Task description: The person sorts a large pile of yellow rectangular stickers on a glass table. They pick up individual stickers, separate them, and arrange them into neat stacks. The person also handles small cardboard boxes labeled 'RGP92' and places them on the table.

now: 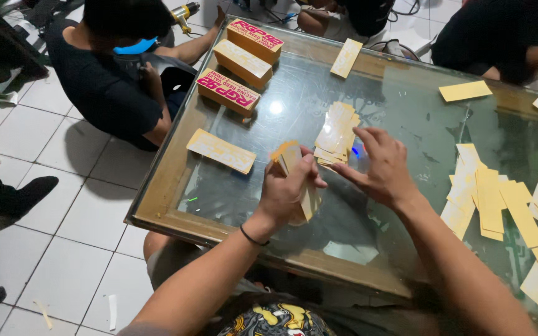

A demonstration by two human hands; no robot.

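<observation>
a seated person in black crouches on the tiled floor at the left of the glass-topped bench. three long boxes lie near that corner, two with pink tops and one pale, and one flat pale card lies in front of them. the left hand has its grip closed round a folded yellow card, held upright above the glass. just beside it sits one small stack of strips. the right hand hovers with fingers spread, its grip loose and holding nothing. farther right lies a heap of yellow strips, too overlapped to count.
</observation>
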